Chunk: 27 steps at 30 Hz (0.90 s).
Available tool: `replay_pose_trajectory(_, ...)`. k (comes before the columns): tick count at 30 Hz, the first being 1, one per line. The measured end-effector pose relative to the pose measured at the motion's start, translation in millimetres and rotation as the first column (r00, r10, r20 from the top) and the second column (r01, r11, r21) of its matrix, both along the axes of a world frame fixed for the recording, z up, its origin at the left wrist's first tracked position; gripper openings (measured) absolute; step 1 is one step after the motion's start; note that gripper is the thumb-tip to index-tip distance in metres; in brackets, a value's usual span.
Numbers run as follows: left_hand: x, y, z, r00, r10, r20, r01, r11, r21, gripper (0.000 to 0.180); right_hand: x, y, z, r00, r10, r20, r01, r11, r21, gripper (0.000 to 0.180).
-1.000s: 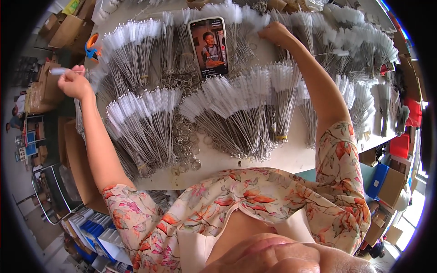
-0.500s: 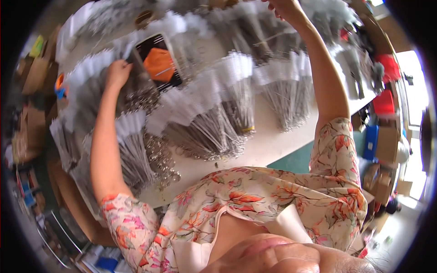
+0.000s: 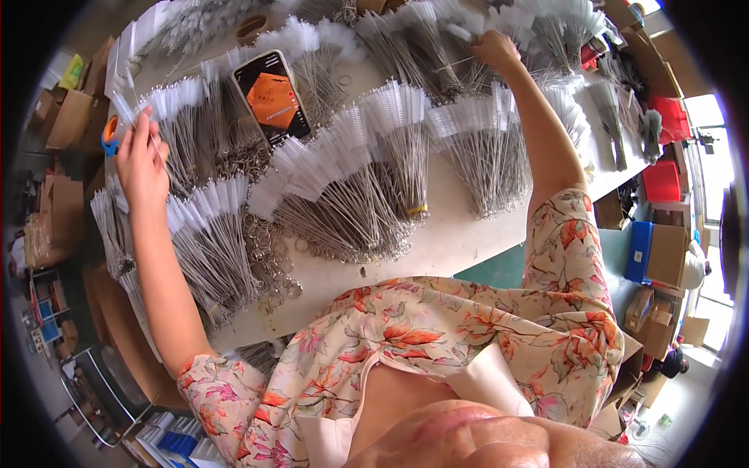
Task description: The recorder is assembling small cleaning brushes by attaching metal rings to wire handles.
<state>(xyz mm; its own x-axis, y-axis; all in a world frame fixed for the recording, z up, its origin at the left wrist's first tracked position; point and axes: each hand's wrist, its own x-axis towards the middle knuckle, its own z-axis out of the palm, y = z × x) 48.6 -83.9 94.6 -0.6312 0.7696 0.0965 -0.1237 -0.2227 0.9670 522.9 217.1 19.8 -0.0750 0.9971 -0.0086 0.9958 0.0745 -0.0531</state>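
Fans of thin wire brushes (image 3: pixel 374 179) with white bristle tips lie spread over a white table (image 3: pixel 460 242). My left hand (image 3: pixel 140 160) is at the far left, pinching one wire brush (image 3: pixel 125 109) that points up and away, above a fan of brushes (image 3: pixel 207 234). My right hand (image 3: pixel 495 51) reaches to the far bundles and closes on a brush (image 3: pixel 462 33) with its white tip sticking out to the left. A phone (image 3: pixel 273 93) with an orange screen rests on the brushes between my hands.
Loose metal rings (image 3: pixel 273 265) are heaped near the table's front edge. An orange and blue tape roll (image 3: pixel 109 134) sits by my left hand. Cardboard boxes (image 3: pixel 69 117) stand at the left; red bins (image 3: pixel 662 181) and a blue box (image 3: pixel 640 249) at the right.
My left hand has come in from the far left edge to the brushes beside the phone, with a brush in it. My right hand stays at the far bundles. The phone screen turned orange.
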Motion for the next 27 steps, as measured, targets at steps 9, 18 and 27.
replay_pose_trajectory(9, 38, -151, 4, 0.998, -0.062, 0.013, 0.063, 0.991, -0.118, 0.031, 75, 23, 14, 0.720, 0.089, -0.688, -0.122, 0.993, 0.000, 0.029)
replay_pose_trajectory(18, 48, -207, -9, 0.999, -0.010, 0.045, 0.013, 0.998, -0.067, 0.031, 18, 20, 30, 0.248, 0.008, -0.969, -0.070, 0.997, -0.010, 0.020)
replay_pose_trajectory(27, 60, -229, -34, 0.992, 0.119, 0.051, -0.115, 0.991, -0.067, 0.029, -117, -25, 3, 0.970, 0.212, -0.121, -0.206, 0.977, 0.058, 0.027)
